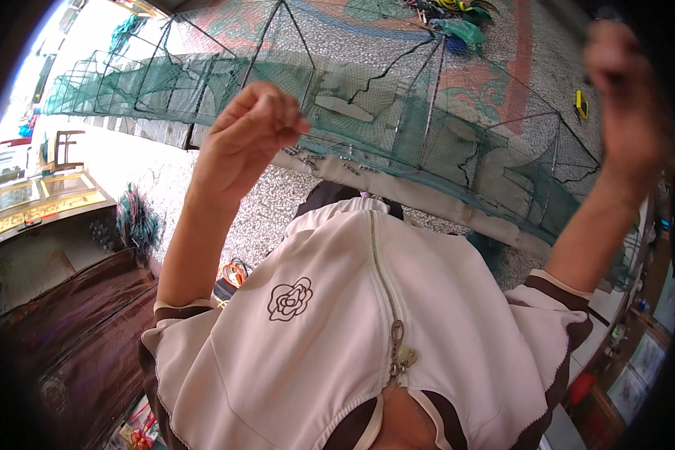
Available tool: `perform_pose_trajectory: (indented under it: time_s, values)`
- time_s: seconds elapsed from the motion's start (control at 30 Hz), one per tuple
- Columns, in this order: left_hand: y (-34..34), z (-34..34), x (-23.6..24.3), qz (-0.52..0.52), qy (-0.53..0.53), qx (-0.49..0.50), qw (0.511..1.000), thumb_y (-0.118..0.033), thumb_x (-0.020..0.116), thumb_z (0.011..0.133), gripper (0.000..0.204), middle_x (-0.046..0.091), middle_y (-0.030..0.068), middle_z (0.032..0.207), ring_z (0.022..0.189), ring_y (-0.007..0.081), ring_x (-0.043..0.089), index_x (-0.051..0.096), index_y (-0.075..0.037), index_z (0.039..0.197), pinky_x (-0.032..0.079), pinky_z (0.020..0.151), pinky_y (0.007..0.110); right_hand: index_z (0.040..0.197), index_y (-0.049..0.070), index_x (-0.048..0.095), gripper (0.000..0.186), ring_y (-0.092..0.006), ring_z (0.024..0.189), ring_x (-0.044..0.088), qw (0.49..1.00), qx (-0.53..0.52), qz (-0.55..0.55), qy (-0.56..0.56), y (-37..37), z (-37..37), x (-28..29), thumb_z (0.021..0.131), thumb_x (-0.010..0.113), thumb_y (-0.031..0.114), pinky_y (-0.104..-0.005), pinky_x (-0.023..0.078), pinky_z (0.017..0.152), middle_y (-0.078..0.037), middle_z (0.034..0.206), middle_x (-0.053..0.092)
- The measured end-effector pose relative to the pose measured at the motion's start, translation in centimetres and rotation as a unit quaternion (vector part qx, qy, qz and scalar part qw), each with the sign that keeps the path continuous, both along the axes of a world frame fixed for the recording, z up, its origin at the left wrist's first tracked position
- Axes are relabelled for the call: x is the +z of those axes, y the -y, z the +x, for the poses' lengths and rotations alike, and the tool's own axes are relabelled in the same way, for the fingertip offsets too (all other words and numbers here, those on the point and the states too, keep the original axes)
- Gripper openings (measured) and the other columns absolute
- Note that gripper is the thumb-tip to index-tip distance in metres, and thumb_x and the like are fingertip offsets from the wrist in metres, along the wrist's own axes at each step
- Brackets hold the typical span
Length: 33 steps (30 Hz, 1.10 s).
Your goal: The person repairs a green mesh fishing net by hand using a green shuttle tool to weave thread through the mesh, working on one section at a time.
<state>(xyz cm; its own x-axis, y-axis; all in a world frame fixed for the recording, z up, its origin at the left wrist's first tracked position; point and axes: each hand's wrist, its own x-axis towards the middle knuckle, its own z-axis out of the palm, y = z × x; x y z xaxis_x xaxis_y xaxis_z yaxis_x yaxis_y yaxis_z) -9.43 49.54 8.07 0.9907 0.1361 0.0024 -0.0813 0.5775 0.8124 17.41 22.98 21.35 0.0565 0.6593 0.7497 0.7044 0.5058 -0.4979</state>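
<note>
A long green net trap (409,139) with black wire frames stretches from left to right across the floor in front of me. My left hand (253,124) is raised above its near side, thumb and fingertips pinched together. Any thread or small thing between them is too fine to make out. My right hand (621,94) is lifted high at the far right, beyond the trap's right end, smeared by motion. Its fingers look curled, but what they hold, if anything, cannot be seen. Small metal pieces (307,159) lie along the trap's near edge, just right of my left wrist.
A heap of coloured cords and netting (457,30) lies at the far side. A yellow and black item (580,104) rests on the floor at right. At left are a bundle of dark green strands (136,221) and a brown-covered surface (90,337).
</note>
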Motion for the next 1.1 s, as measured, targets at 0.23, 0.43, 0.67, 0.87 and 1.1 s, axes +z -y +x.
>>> perform_pose_trajectory:
  time_s: [0.23, 0.43, 0.67, 0.87, 1.1]
  values:
    - [-4.3, -4.2, -1.1, -0.136, -0.032, 0.057, 0.989, -0.018, 0.053, 0.102, 0.011, 0.051, 0.0062, 0.102, 0.09, 0.0173, 0.056, 0.054, -0.008, 0.106, 0.044, 0.07, 0.026, 0.097, 0.004, 0.068, 0.009, -0.0216, 0.088, 0.061, 0.981, 0.004, -0.191, 0.044, -9.8, -7.7, -8.2, 0.088, 0.068, 0.006, -0.0322, 0.049, 0.074, -0.006, 0.094, 0.062]
    - [-6.8, -6.1, -2.2, -0.145, -0.07, 0.037, 0.986, -0.018, 0.053, 0.102, 0.012, 0.051, 0.0068, 0.1, 0.09, 0.0175, 0.057, 0.052, -0.007, 0.1, 0.043, 0.065, 0.023, 0.094, 0.007, 0.068, 0.009, -0.0256, 0.087, 0.061, 0.959, -0.078, -0.235, 0.136, -15.4, -10.6, -11.3, 0.086, 0.068, 0.011, -0.0366, 0.049, 0.074, -0.005, 0.089, 0.06]
    - [-9.0, -6.1, -3.0, -0.124, -0.146, -0.027, 0.981, -0.022, 0.058, 0.1, 0.017, 0.054, 0.0059, 0.106, 0.09, 0.0117, 0.056, 0.055, -0.006, 0.096, 0.043, 0.066, 0.022, 0.082, 0.013, 0.063, 0.004, -0.0249, 0.089, 0.059, 0.94, -0.147, -0.278, 0.131, -18.8, -12.6, -13.6, 0.086, 0.064, 0.013, -0.0386, 0.051, 0.073, -0.004, 0.083, 0.055]
    - [-10.6, -5.8, -2.5, -0.105, -0.197, -0.052, 0.973, -0.019, 0.059, 0.1, 0.012, 0.058, 0.0067, 0.118, 0.087, 0.0099, 0.054, 0.058, -0.008, 0.094, 0.042, 0.068, 0.021, 0.086, 0.013, 0.067, 0.004, -0.0242, 0.09, 0.059, 0.937, -0.154, -0.309, 0.043, -19.2, -14.0, -14.4, 0.086, 0.066, 0.017, -0.038, 0.05, 0.076, -0.002, 0.086, 0.059]
    - [-11.8, -5.5, -2.0, -0.04, -0.228, -0.118, 0.966, -0.019, 0.059, 0.1, 0.01, 0.058, 0.0077, 0.122, 0.082, 0.0072, 0.053, 0.058, -0.01, 0.096, 0.042, 0.07, 0.022, 0.091, 0.01, 0.062, 0.011, -0.0254, 0.085, 0.059, 0.927, -0.177, -0.327, -0.044, -19.9, -15.6, -13.7, 0.082, 0.067, 0.008, -0.0369, 0.05, 0.075, -0.004, 0.08, 0.059]
